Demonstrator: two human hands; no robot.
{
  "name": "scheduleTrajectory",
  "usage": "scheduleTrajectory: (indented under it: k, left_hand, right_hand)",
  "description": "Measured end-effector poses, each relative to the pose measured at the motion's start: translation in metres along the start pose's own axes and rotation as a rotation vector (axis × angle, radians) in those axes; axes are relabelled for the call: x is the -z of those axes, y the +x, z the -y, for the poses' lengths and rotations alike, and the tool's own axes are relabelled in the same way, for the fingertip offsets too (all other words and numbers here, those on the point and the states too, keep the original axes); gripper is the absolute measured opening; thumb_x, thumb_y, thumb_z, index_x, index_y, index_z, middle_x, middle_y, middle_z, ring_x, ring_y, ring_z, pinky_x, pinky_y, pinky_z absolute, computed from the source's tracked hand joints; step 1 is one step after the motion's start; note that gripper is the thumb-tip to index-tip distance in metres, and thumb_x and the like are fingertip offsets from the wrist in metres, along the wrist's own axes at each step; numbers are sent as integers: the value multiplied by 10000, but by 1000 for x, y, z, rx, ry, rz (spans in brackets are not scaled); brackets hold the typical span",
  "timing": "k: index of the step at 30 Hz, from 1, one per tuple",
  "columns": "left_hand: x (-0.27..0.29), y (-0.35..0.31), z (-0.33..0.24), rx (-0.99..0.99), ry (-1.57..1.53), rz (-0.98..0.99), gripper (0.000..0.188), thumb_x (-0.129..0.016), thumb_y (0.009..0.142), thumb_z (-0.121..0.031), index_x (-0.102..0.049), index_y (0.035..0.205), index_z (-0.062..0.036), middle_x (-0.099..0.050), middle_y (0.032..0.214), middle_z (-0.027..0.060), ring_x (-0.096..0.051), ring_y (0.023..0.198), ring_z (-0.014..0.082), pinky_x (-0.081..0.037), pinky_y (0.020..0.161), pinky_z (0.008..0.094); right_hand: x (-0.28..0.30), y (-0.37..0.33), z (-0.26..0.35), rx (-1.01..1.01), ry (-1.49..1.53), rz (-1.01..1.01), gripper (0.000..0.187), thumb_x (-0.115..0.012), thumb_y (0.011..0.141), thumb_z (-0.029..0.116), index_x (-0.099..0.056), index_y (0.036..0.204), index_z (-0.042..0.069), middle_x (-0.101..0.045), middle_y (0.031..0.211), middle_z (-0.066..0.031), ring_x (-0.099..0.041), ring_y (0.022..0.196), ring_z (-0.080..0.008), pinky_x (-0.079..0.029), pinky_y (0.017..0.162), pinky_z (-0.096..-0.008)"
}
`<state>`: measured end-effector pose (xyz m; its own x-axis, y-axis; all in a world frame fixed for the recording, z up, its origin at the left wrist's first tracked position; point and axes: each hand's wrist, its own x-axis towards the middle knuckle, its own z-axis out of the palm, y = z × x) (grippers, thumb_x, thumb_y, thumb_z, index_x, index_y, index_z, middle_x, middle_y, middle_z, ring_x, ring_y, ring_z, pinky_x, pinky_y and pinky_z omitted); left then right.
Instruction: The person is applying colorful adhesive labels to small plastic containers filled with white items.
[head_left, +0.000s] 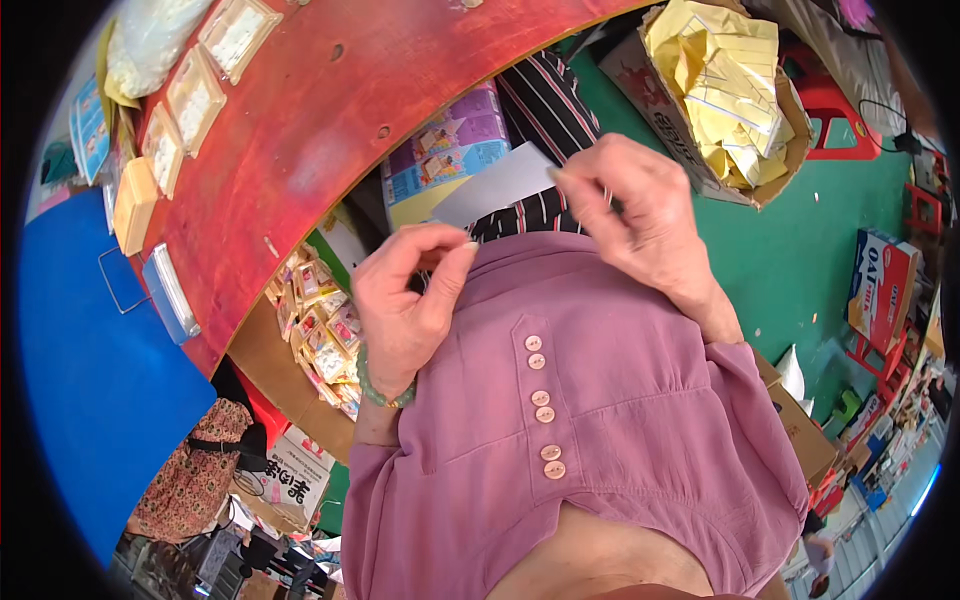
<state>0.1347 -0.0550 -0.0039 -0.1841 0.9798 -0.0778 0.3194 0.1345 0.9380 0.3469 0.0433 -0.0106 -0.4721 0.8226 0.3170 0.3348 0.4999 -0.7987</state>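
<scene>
Both of my hands are raised above my lap, fingers drawn together. My left hand, with a green bead bracelet at its wrist, has thumb and forefinger tips almost meeting; whatever they hold is too small to make out. Higher up at the right, my right hand is closed in a pinch, its fingertips beside the right end of a white sheet. Whether they grip the sheet I cannot tell. Under that sheet lies a purple and blue printed pack or stack with a yellow lower edge, on my striped trousers.
A red table curves across the upper left, bearing several small wooden boxes with white contents. Beneath its edge, a carton holds many small packaged pieces. Another carton with crumpled yellow paper stands on the green floor.
</scene>
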Motion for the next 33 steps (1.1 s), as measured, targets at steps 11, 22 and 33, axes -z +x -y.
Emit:
scheduleTrajectory:
  k: [11,22,33]
  left_hand:
    - [3,1,-8,255,-279,32,262,-662,960,-214,-654,944,47,-677,810,35,-619,733,70,-507,694,209]
    - [17,-3,-12,216,-295,-30,149,-643,955,-81,-657,844,18,-648,723,4,-577,650,36,-471,596,181]
    - [34,-6,-25,-3,-296,-24,85,-680,889,1,-644,820,36,-630,777,18,-523,689,37,-398,608,191]
  right_hand:
    - [-34,10,22,393,-156,224,147,-658,713,124,-530,748,59,-538,703,-65,-591,653,-254,-474,602,-378]
    - [-45,21,31,392,-8,237,244,-738,781,235,-576,781,53,-574,722,-82,-624,715,-281,-486,638,-402]
    - [7,-3,-20,-371,429,-19,124,-734,864,88,-653,911,8,-640,858,2,-573,810,-77,-467,734,-260]
